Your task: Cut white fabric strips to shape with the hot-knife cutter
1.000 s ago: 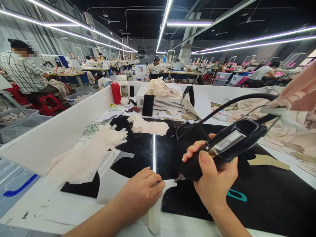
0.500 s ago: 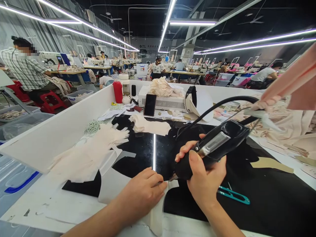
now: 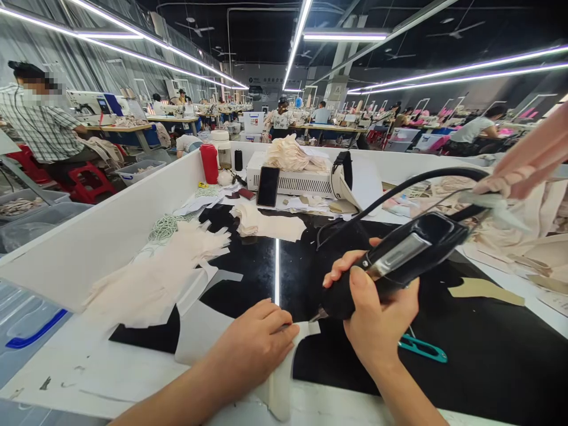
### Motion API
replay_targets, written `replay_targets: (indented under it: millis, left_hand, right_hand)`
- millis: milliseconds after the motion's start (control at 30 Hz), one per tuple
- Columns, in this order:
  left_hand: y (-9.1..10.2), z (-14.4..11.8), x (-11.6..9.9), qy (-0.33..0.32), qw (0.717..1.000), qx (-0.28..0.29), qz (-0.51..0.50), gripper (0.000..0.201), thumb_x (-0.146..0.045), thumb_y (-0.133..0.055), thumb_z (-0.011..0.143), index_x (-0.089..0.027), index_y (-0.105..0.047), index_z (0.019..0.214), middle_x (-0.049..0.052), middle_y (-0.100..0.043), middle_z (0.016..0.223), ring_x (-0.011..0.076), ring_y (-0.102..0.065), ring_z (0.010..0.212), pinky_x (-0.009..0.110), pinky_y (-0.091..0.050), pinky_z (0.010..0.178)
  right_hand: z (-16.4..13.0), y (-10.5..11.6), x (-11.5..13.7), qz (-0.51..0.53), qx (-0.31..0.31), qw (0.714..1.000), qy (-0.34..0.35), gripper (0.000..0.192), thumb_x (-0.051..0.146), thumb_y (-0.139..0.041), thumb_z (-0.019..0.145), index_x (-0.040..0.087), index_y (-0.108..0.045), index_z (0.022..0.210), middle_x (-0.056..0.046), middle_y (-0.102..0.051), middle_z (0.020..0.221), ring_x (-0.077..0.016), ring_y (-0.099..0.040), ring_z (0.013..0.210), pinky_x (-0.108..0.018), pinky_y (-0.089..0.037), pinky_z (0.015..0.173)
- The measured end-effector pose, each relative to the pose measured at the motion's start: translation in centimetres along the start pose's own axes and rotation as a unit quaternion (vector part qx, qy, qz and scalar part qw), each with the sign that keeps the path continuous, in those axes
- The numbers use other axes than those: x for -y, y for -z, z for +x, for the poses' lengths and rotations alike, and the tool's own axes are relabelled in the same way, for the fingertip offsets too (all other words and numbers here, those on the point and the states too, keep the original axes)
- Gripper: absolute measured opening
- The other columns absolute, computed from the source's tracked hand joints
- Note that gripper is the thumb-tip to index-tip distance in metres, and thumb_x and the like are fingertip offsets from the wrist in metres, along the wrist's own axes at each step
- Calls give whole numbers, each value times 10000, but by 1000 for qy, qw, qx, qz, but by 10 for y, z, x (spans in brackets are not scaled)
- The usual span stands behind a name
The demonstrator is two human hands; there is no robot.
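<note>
A: Holding what, and how?

B: With the left hand (image 3: 255, 346), pressing down on an off-white cloth piece (image 3: 280, 391) at the near edge of the black mat (image 3: 483, 355), fingers curled and close together. With the right hand (image 3: 381, 322), gripping a black corded tool (image 3: 412, 245), fingers wrapped round the far side, thumb along the near side.

A: Aiming the metal tip (image 3: 317, 316) where?

B: At the upper end of the cloth piece, near the left fingertips. Touching or just above, cannot tell.

A: Seeing any containers close by?

B: Low at the left, outside the white partition (image 3: 106, 236), yes: a clear tub with a blue handle (image 3: 38, 336). Cannot make out the contents.

A: And on the table, beyond the mat?

B: A lidded jar (image 3: 225, 155), just behind a red bottle (image 3: 208, 164). Again, cannot make out the contents.

A: Looking past the partition?

B: At the left, a bin (image 3: 60, 200) of pale cloth pieces; farther back, beside a red stool (image 3: 91, 182), a blue-rimmed tub (image 3: 142, 179) with more pale pieces. Deeper in the room, a white box (image 3: 254, 122), contents hidden.
</note>
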State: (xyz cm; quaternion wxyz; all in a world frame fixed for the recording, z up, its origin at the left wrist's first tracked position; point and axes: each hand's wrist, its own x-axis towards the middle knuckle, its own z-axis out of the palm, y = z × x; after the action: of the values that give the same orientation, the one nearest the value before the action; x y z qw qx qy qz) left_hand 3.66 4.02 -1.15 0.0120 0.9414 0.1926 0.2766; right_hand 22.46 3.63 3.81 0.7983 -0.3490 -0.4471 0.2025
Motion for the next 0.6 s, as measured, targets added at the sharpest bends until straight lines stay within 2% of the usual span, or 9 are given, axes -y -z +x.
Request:
replay_targets:
  millis: [167, 300, 600]
  left_hand:
    - [2, 1, -1, -5, 1000, 6, 11, 202, -111, -476, 1078, -150, -648, 1177, 59, -675, 990, 191, -662, 942, 367, -593, 949]
    - [2, 1, -1, -5, 1000, 7, 15, 213, -116, -475, 1078, -154, -650, 1194, 58, -671, 986, 198, -663, 949, 379, -594, 947]
    - [2, 2, -1, -4, 1000, 4, 10, 238, -120, -439, 1091, -148, -654, 1191, 60, -677, 968, 195, -674, 920, 385, -596, 941]
  right_hand:
    - [-1, -3, 6, 25, -8, 1000, -12, 380, 257, -788, 903, 273, -603, 1234, 39, -690, 825, -142, -645, 615, -304, -584, 546]
    - [-7, -5, 11, 38, 12, 999, -27, 389, 283, -798, 888, 276, -601, 1223, 31, -690, 835, -149, -650, 619, -308, -582, 537]
    - [-14, -2, 10, 35, 25, 998, -34, 396, 277, -783, 900, 290, -592, 1247, 32, -684, 854, -147, -647, 626, -316, -576, 565]
